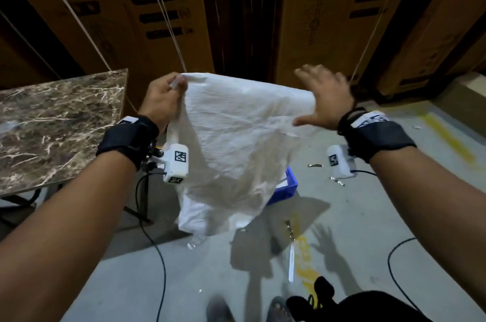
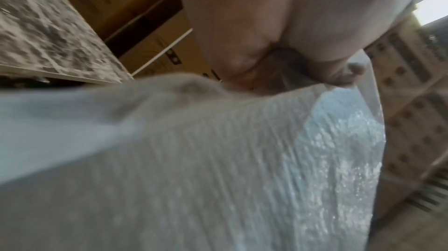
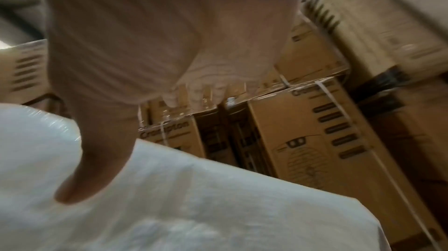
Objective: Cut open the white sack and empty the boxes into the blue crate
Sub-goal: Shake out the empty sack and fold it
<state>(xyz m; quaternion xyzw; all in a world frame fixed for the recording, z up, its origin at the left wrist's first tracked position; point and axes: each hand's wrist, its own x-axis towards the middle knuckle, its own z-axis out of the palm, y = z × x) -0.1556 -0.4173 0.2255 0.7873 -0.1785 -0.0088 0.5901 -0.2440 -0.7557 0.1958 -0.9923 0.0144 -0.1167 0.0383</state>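
Note:
The white woven sack (image 1: 236, 137) hangs limp at chest height, its lower end drooping over the blue crate (image 1: 290, 186) on the floor. My left hand (image 1: 163, 98) grips the sack's upper left corner in a fist; the left wrist view shows the curled fingers (image 2: 339, 75) bunching the sack (image 2: 194, 159). At the upper right corner is my right hand (image 1: 323, 95), fingers spread and straight, with the thumb lying against the cloth. The right wrist view shows that hand (image 3: 145, 44) open above the sack (image 3: 169, 207). The sack hides most of the crate, and no boxes show clearly.
A marble-topped table (image 1: 52, 124) stands to the left. Tall strapped cardboard cartons (image 1: 328, 19) form a wall ahead. Black cables (image 1: 157, 256), a white strip (image 1: 290, 264) and foil scraps (image 1: 338, 181) lie on the grey floor, and my feet (image 1: 221, 308) are at the bottom edge.

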